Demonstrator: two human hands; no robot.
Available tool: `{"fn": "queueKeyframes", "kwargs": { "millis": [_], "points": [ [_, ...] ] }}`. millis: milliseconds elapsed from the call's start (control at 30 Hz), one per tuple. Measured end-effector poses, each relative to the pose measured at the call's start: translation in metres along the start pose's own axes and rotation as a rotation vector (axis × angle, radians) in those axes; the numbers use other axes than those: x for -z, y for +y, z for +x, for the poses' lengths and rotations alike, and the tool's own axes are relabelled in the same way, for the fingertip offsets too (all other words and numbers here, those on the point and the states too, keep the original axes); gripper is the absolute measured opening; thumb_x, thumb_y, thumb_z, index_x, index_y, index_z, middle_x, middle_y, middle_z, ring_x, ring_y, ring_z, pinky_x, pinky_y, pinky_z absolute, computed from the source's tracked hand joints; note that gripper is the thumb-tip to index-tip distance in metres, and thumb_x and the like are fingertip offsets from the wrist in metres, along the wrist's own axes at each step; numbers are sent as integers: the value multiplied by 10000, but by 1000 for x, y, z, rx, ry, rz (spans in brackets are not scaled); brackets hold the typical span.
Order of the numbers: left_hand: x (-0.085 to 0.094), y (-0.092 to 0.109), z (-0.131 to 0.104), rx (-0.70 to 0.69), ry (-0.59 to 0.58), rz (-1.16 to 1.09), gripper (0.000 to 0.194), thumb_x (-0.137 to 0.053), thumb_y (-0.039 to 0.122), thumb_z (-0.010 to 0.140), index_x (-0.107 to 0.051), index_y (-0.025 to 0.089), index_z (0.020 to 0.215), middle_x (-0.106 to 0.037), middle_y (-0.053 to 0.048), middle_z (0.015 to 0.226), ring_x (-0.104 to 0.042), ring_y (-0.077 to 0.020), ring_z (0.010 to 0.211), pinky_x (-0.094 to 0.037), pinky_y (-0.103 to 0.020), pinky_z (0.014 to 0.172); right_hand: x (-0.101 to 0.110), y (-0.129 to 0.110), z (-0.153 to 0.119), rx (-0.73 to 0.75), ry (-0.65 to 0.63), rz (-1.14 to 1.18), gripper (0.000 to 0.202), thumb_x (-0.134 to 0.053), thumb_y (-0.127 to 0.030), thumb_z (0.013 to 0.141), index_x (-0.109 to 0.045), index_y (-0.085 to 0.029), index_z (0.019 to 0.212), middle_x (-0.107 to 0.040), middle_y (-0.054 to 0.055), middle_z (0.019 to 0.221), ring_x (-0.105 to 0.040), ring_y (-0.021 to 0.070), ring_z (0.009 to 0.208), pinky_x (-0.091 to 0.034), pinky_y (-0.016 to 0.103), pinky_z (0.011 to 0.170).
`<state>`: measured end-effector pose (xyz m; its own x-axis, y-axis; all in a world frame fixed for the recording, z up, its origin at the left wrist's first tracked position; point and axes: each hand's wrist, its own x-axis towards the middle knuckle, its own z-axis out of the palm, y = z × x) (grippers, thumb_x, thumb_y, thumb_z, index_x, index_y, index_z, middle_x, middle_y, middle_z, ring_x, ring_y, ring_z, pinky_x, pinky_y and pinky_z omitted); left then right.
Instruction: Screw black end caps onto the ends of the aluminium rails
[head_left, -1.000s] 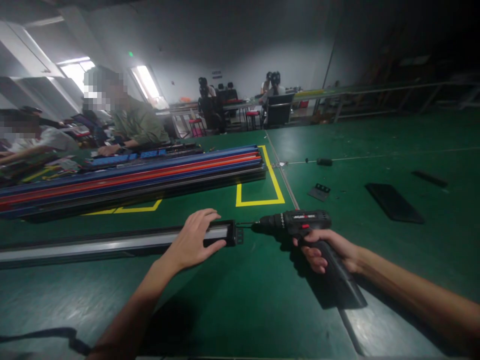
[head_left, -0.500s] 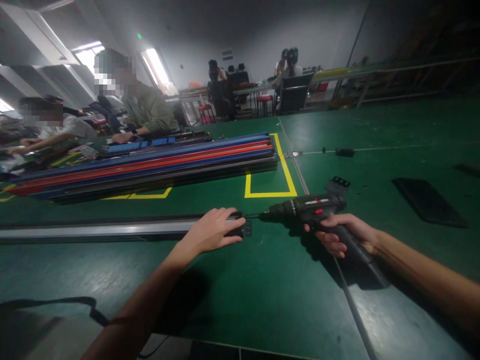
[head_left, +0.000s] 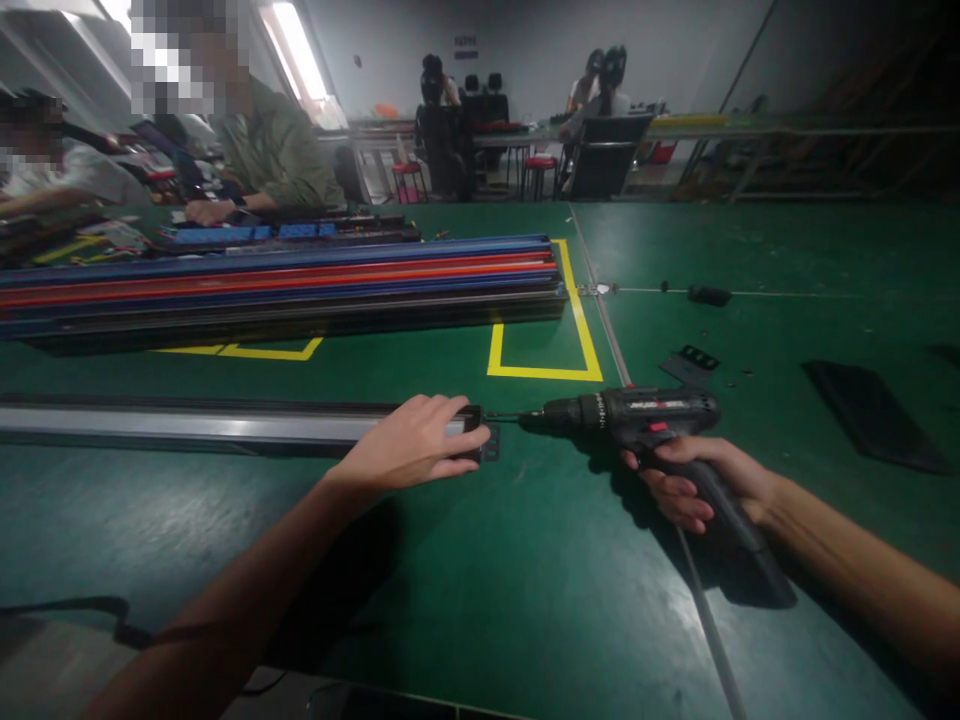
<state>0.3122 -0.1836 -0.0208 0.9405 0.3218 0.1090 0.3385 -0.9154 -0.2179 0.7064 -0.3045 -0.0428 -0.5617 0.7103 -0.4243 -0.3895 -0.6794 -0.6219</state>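
Note:
A long metal profile (head_left: 247, 425) with a silvery top strip lies across the green table (head_left: 465, 580). Its right end is gripped by my left hand (head_left: 416, 440), fingers over the top and tips at the dark end piece. A small black bracket with holes (head_left: 492, 443) shows beside that end. My right hand (head_left: 697, 485) is wrapped round the handle of a black power drill (head_left: 645, 410), which lies on its side pointing left. The thin bit reaches the profile's end near my left fingertips; whether it sits in a screw is too small to tell.
Behind lies a stack of blue, red and black profiles (head_left: 300, 290) beside yellow tape (head_left: 544, 374). A dark flat piece (head_left: 874, 415), a perforated black plate (head_left: 694, 362) and a small black object (head_left: 709, 295) lie right. A person in a green jacket (head_left: 281, 150) works across the table.
The view has shifted, so the people and the stack appear higher and further left. My left hand still holds the profile's end, and the drill still points at it.

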Motion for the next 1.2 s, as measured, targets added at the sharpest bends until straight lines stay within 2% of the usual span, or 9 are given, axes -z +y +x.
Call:
{"fn": "queueKeyframes", "kwargs": {
  "millis": [267, 533, 800, 1200],
  "points": [
    [-5, -3, 0, -56, 59, 68, 394, -443, 497, 1061, -587, 258, 1340, -616, -203, 1273, -643, -284, 984, -504, -390, 771, 0, -1, 0, -22, 7, 3, 230, -718, -342, 859, -735, -151, 986, -497, -47, 552, -380, 81, 374, -512, 222, 417],
    [-12, -3, -1, -29, 103, -3, 385, -504, 499, 1043, -614, 255, 1321, -621, -205, 1312, -636, -277, 1012, -504, -406, 839, 2, 0, 0, -30, 9, 38, 220, -718, -341, 868, -738, -150, 976, -492, -48, 548, -382, 79, 374, -514, 219, 419],
    [-13, -5, -2, -69, 131, 68, 394, -510, 499, 1037, -603, 245, 1324, -636, -220, 1254, -646, -288, 980, -522, -403, 770, 1, 0, -1, -34, 41, 26, 201, -694, -330, 868, -713, -153, 962, -470, -50, 546, -368, 88, 376, -501, 219, 416],
    [-14, -5, -2, -67, 150, 63, 392, -523, 497, 1032, -596, 242, 1319, -636, -219, 1256, -648, -291, 983, -521, -402, 765, 6, 3, 0, -16, -37, 54, 226, -676, -359, 905, -727, -190, 1046, -461, -46, 566, -355, 82, 386, -475, 221, 412]
  ]
}}
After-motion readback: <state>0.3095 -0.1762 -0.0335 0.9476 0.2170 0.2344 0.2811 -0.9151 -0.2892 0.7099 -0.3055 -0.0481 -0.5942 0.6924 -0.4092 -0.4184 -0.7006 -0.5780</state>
